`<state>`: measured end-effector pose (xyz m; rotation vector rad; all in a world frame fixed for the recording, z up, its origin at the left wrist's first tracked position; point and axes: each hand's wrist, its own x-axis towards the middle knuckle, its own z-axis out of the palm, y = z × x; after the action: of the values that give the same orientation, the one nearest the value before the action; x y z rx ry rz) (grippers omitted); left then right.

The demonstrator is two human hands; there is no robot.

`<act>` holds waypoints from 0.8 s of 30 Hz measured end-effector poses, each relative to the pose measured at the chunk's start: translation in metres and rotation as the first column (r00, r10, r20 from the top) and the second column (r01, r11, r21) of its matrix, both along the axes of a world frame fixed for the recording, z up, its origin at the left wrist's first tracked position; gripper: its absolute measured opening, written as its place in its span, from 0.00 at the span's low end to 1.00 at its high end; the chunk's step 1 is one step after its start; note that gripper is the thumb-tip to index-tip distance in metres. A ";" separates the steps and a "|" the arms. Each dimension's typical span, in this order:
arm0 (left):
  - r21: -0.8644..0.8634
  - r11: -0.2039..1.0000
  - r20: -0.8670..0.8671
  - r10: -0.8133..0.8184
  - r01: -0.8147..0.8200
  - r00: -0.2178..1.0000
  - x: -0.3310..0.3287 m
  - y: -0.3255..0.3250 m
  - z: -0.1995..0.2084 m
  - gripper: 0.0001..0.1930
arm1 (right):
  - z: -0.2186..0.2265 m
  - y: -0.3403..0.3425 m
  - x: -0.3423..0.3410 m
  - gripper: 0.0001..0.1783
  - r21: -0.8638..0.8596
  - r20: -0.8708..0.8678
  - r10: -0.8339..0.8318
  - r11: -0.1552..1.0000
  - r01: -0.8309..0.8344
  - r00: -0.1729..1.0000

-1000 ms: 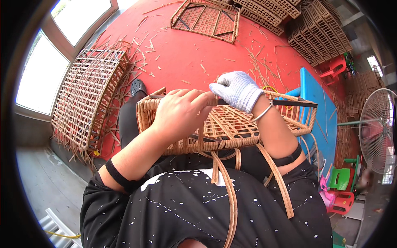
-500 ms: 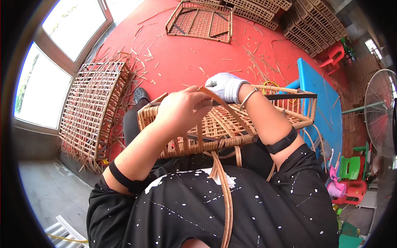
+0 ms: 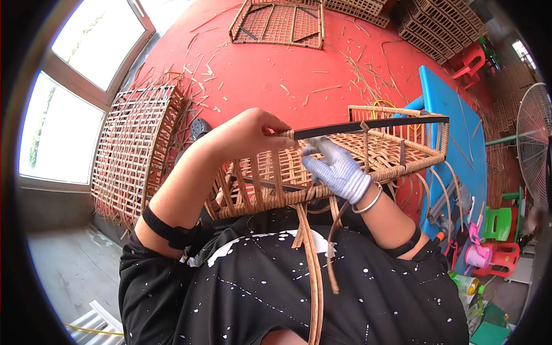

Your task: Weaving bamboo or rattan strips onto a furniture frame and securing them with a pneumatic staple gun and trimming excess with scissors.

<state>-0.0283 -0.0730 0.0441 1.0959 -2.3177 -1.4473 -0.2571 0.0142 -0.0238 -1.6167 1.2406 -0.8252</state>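
A half-woven rattan basket [image 3: 275, 201] rests tilted across my lap. A dark flat bar [image 3: 374, 124] forms part of its upper edge. My bare left hand [image 3: 260, 133] is closed on this edge, thumb and fingers pinching the bar's left end, where light rattan is wound round it. My right hand [image 3: 340, 171], in a whitish knitted glove, is just below the bar, inside the basket's near side. Its fingers are curled together, and what they hold is hidden. A brown rattan strip [image 3: 332, 253] hangs below my right wrist. Longer pale strips [image 3: 314, 270] trail down over my shirt.
An upturned woven basket [image 3: 135, 146] leans at the left by the windows. Another frame [image 3: 279, 26] lies on the red floor [image 3: 259, 80] among scattered offcuts. Stacked baskets [image 3: 441, 29] stand far right. A blue table [image 3: 454, 138] and a fan [image 3: 533, 144] are at the right.
My right hand has come down from beyond the upper edge to inside the basket. The strip my hands held up now hangs down in front. My left hand stays at the edge.
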 end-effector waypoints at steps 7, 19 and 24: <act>-0.264 0.964 0.012 0.001 0.002 1.000 -0.003 0.011 -0.001 0.16 | 0.010 -0.019 0.006 0.19 0.304 0.277 -0.005 0.949 -0.083 0.961; -0.807 0.581 0.209 0.110 0.108 0.972 -0.019 0.029 -0.010 0.14 | 0.029 -0.010 0.025 0.14 0.716 0.619 -0.519 0.681 -0.151 0.589; -0.724 0.657 0.373 0.119 0.209 0.920 -0.022 0.026 -0.007 0.15 | 0.039 -0.004 0.025 0.15 0.606 0.557 -0.383 0.795 -0.044 0.737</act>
<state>-0.0500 -0.0468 0.0368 1.0976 -2.7845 -0.1205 -0.2321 0.0107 0.0151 -0.5974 0.9838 -0.9054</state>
